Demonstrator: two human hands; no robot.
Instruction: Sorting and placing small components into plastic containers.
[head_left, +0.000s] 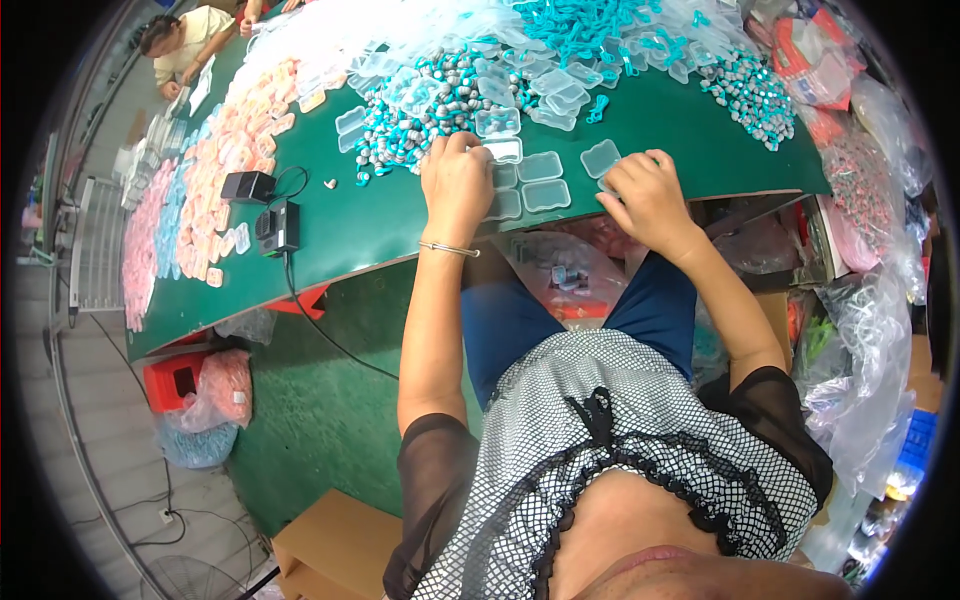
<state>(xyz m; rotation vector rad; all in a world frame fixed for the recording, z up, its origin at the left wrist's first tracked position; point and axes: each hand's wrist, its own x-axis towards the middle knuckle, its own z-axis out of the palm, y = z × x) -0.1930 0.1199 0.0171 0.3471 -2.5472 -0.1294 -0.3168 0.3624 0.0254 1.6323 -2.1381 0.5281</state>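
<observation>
My left hand (458,185) has its fingers curled at the near edge of a heap of small teal-and-grey pieces (425,125); its fingertips are hidden, so what they grip, if anything, does not show. Beside it on the green table lie open clear plastic cases (545,195), several halves in rows. Farther right, my right hand (648,200) is closed over the near part of another clear plastic case (600,158), whose other half lies flat beyond the fingers. A clear case (502,150) rests just past my left fingers.
More teal-and-grey pieces (755,100) and teal cords (590,35) cover the back. Peach cases (225,165) fill the left side, near a black charger (278,228) with a cable hanging off the edge. Another person (190,45) sits at the far left. Plastic bags (865,180) crowd the right.
</observation>
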